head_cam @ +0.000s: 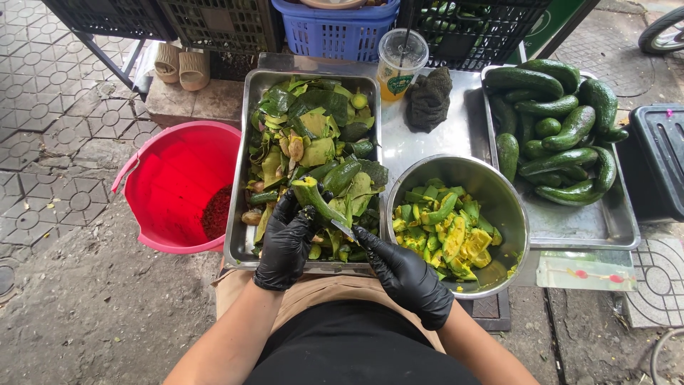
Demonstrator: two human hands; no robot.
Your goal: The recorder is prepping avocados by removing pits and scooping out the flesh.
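Observation:
Both my hands wear black gloves. My left hand (286, 242) grips a long green avocado piece (315, 198) over the steel tray of peels (246, 235). My right hand (406, 274) is closed on a small knife (342, 229) whose blade touches the avocado's lower end. Beside the hands, a round steel bowl (509, 207) holds several peeled yellow-green avocado pieces (449, 232). A second steel tray (598, 224) at the right carries several whole dark green avocados (556, 121).
A red bucket (178, 185) with dark scraps stands on the ground at the left. A plastic cup with a straw (400, 63) and a dark cloth (429, 98) sit at the back. Crates and a blue basket (335, 32) line the far edge; a black box (659, 160) is at the right.

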